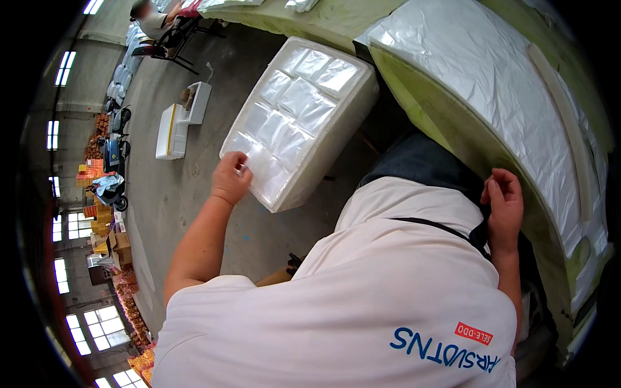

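Note:
A white foam box (pixel 326 154) stands to my left, its top filled with rows of flat, clear plastic bags (pixel 306 97). My left hand (pixel 233 178) is at the box's near left corner. Its fingers are curled together at a thin, clear plastic bag (pixel 260 160) that looks slightly raised. My right hand (pixel 504 202) hangs beside my right hip, close to the edge of the green-draped table (pixel 427 97). Its fingers are loosely bent and apart, with nothing visible in them.
White plastic sheeting (pixel 472 84) covers the table, and a long pale strip (pixel 564 129) lies on it. Smaller white foam boxes (pixel 171 132) stand on the floor. Farther off, a person (pixel 155 24) sits on a chair. Scooters (pixel 116 155) and stacked goods line the wall.

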`<state>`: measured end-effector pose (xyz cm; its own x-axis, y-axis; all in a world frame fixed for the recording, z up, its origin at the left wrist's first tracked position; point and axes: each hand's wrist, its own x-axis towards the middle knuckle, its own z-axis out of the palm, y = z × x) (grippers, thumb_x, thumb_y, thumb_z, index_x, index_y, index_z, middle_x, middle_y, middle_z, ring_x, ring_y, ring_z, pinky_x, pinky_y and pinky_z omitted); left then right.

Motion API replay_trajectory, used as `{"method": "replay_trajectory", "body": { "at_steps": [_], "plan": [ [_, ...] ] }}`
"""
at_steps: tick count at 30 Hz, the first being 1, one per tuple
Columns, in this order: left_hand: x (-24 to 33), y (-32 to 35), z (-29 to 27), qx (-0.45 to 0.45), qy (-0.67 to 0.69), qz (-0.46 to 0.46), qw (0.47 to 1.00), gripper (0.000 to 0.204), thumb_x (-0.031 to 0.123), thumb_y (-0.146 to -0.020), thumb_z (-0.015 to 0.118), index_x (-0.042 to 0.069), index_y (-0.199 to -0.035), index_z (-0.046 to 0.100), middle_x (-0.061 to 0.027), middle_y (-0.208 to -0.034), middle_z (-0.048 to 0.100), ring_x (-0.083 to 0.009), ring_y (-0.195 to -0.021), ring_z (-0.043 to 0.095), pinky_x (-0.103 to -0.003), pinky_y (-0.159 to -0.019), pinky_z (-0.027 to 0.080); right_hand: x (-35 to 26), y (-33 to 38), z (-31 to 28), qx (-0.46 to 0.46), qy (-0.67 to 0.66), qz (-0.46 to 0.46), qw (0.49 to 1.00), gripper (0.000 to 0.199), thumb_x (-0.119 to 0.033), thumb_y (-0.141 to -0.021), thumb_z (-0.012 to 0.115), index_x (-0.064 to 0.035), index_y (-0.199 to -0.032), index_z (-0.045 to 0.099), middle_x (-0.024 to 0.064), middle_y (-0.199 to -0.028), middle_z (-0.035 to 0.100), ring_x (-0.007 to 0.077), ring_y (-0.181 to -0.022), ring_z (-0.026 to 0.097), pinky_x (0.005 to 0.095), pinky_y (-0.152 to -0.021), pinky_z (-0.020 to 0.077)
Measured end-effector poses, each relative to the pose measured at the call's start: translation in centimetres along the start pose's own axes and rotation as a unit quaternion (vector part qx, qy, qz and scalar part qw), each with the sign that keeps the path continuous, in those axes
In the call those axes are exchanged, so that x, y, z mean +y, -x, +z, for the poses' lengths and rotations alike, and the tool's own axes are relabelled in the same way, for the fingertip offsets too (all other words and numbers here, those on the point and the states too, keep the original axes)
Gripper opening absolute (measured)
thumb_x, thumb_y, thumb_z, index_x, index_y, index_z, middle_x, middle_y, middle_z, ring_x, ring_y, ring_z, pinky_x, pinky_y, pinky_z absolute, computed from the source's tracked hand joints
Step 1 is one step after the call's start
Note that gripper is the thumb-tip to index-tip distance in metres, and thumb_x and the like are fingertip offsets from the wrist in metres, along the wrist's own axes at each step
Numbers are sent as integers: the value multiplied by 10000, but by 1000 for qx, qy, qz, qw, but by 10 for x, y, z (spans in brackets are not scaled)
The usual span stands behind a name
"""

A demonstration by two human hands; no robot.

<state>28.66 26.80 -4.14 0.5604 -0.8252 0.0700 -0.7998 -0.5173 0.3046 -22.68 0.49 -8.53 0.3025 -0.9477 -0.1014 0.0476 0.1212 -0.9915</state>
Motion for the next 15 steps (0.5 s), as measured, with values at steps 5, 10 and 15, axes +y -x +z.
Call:
{"method": "replay_trajectory", "body": {
  "at_steps": [5, 10, 15],
  "plan": [
    [-21, -48, -17, 201, 99, -13, 974, 187, 85, -815, 678, 55, -996, 643, -81, -924, 647, -190, -818, 626, -323, -776, 524, -2, 1, 2, 6, -4, 8, 1000, 193, -65, -1004, 604, -22, -1192, 609, 7, -957, 604, 67, -784, 540, 216, -698, 466],
    [-5, -91, -28, 254, 54, 42, 965, 154, 93, -830, 665, 64, -980, 650, -73, -926, 654, -202, -821, 626, -324, -780, 525, -2, 1, 1, 8, -2, 10, 1000, 190, -69, -1006, 601, -22, -1191, 609, 9, -951, 608, 71, -787, 540, 216, -701, 466],
    [1, -113, -16, 257, 21, 67, 964, 164, 107, -824, 679, 74, -984, 662, -71, -955, 650, -213, -846, 636, -335, -788, 525, 0, 0, 0, 13, 0, 21, 1000, 190, -70, -1008, 599, -22, -1192, 608, 9, -949, 610, 71, -788, 539, 219, -706, 466]
  ]
}}
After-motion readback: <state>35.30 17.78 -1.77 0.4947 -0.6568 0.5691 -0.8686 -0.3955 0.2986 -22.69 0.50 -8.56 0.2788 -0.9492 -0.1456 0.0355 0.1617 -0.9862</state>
